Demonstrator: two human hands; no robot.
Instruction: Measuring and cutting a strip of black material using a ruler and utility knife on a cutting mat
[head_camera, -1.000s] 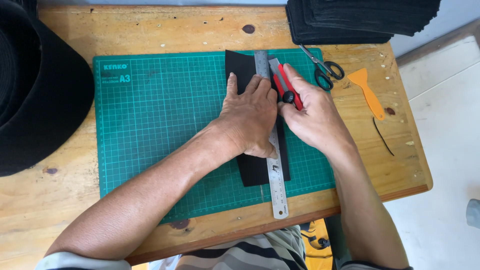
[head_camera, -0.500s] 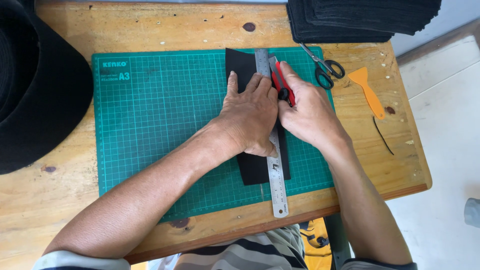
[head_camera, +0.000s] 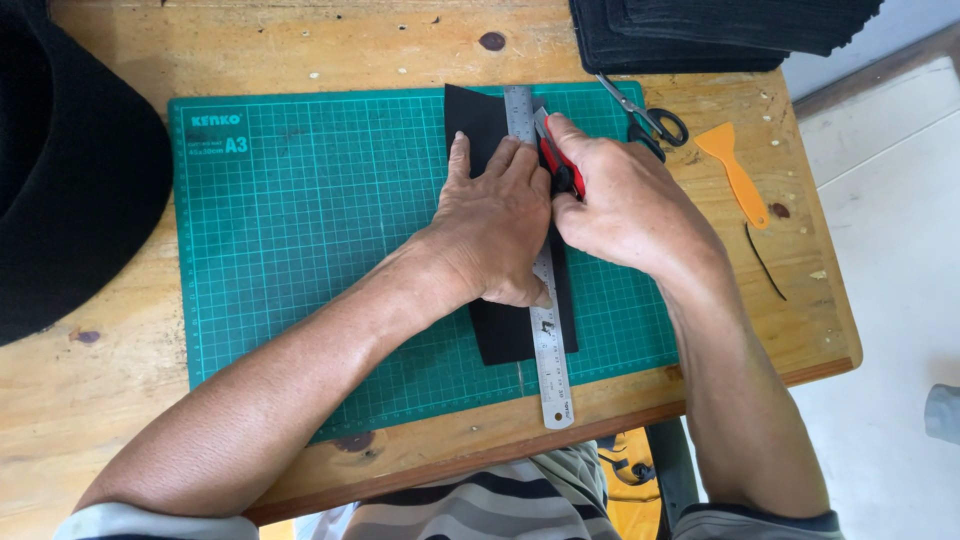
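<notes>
1. The left hand (head_camera: 495, 225) lies flat, fingers spread, and presses the steel ruler (head_camera: 541, 300) onto the black strip (head_camera: 478, 125) on the green cutting mat (head_camera: 300, 250). It closes around nothing. I judge that if this pressure becomes weaker, the ruler can slide and the cut line can go crooked.

2. The right hand (head_camera: 625, 205) is closed around the red utility knife (head_camera: 552, 155), at the 3 o'clock side of the ruler, with the tip near the ruler's far end at 12 o'clock. The fingertips of the left hand are just beside the ruler's edge. If the blade climbs over this edge, it could reach them.

3. The black strip lies under the ruler, in the mat's right half, long side from 12 to 6 o'clock. Only a narrow band shows at the ruler's 3 o'clock side. Such thin material may wrinkle or drag with the blade.

4. The ruler's near end goes over the mat's 6 o'clock border onto the wooden table (head_camera: 300, 50). A long stroke may leave the mat and mark the wood.

5. The scissors (head_camera: 650, 120) and the orange scraper (head_camera: 735, 170) lie at 2 o'clock, near the right hand, so it could knock them.
</notes>
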